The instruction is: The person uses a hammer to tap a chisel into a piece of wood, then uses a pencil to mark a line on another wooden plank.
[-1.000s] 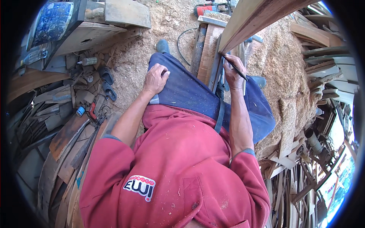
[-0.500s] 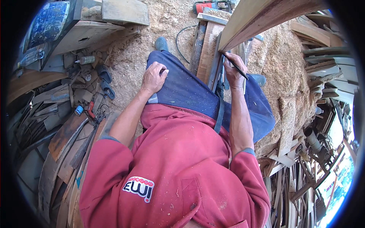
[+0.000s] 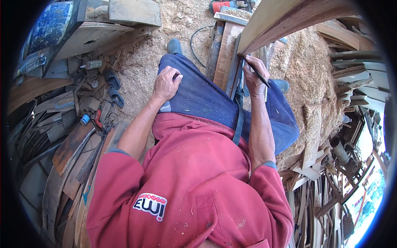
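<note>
My right hand (image 3: pixel 255 74) is closed round a dark, slender tool (image 3: pixel 261 76) whose upper end meets the lower edge of a tall, pale wooden board (image 3: pixel 275 20). The board slants up to the top right. Behind that hand is a narrow stack of planks (image 3: pixel 227 53), running between my legs. My left hand (image 3: pixel 167 80) rests on the dark blue trousers over my left thigh, fingers curled in with nothing visible in them.
Wood shavings (image 3: pixel 136 82) cover the floor. A red power tool (image 3: pixel 221 6) lies beyond the planks, beside a cable loop. Scrap boards (image 3: pixel 78 157) and sandals (image 3: pixel 115 93) are at left, with a blue drum (image 3: pixel 49 25) on a bench. More offcuts (image 3: pixel 347 70) pile at right.
The view has shifted slightly, and the board's top reaches a little farther right. My left hand sits marginally farther left in the picture; my right hand keeps its grip and position.
</note>
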Demonstrator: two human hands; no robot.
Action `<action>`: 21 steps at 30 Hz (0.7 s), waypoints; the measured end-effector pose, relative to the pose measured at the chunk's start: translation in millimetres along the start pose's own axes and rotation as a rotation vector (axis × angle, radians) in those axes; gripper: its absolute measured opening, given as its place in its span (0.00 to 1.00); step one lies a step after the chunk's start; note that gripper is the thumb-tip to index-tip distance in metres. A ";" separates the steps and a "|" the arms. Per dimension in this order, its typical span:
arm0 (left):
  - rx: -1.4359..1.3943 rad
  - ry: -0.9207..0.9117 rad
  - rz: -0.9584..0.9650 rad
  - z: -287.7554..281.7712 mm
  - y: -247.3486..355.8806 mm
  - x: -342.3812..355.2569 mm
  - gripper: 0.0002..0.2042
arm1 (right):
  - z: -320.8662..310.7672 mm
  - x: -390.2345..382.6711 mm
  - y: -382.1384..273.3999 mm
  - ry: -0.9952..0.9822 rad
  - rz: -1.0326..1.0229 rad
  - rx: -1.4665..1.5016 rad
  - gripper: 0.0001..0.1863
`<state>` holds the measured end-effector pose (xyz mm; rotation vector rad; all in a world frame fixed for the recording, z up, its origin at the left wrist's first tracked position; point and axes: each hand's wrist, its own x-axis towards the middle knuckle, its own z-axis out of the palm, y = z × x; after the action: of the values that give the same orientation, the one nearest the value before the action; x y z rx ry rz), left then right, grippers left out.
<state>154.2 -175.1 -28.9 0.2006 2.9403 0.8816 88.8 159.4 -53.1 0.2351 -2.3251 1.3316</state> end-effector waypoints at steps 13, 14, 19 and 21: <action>0.008 -0.010 -0.002 -0.4 0.9 0.8 0.06 | -4.1 4.9 -10.3 -0.002 -0.022 -0.006 0.09; 0.005 -0.011 0.000 -0.1 1.0 1.2 0.06 | -4.3 5.2 -9.4 -0.002 -0.015 0.002 0.09; 0.000 -0.016 0.006 0.7 0.5 2.9 0.05 | -2.4 3.6 -2.2 -0.026 0.005 0.017 0.08; 0.001 -0.015 0.008 0.6 1.2 3.8 0.05 | -3.4 1.8 0.3 -0.037 0.031 0.039 0.08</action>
<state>150.7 -173.2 -28.8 0.2176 2.9281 0.8764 88.0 162.6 -51.0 0.2388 -2.3433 1.3998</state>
